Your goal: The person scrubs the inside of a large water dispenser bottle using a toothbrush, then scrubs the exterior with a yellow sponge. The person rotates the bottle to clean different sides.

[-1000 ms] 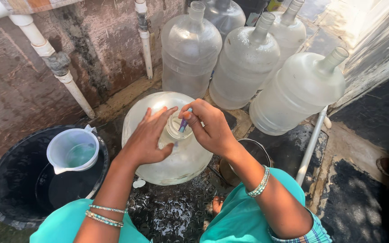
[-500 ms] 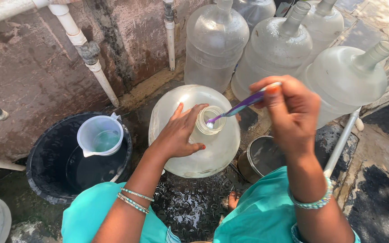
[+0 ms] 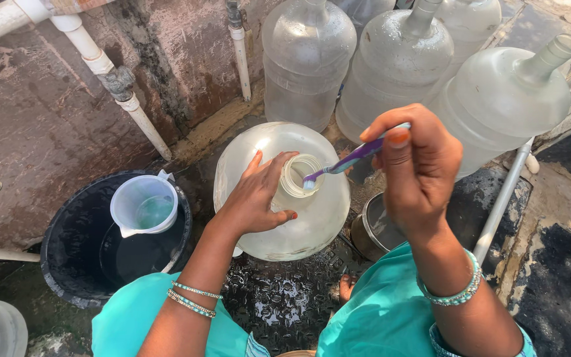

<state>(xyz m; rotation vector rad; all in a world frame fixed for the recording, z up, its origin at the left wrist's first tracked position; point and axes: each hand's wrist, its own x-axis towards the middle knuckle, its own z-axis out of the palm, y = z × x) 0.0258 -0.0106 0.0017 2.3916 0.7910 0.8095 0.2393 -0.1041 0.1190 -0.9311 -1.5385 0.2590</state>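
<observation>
**Brush at the jug mouth**

At frame centre, the left hand (image 3: pixel 256 198) wraps the neck of a clear water jug (image 3: pixel 285 198), fingers curled against it. The right hand (image 3: pixel 418 165) pinches a purple toothbrush (image 3: pixel 345 160), bristles at the mouth rim. Upright jugs (image 3: pixel 391 66) crowd the upper edge; a black tub (image 3: pixel 67 244) holding a jug-shaped cup (image 3: pixel 143 205) borders the left, a metal pot (image 3: pixel 375 231) the right.

Black tub of water (image 3: pixel 67 254) on wet ground, white plastic jug (image 3: pixel 144 206) floating inside it, white pipes (image 3: pixel 121 92) on the stained wall behind the tub, three large clear water jars (image 3: pixel 391 66) right of the tub, steel pot (image 3: pixel 373 231) nearer the tub.
</observation>
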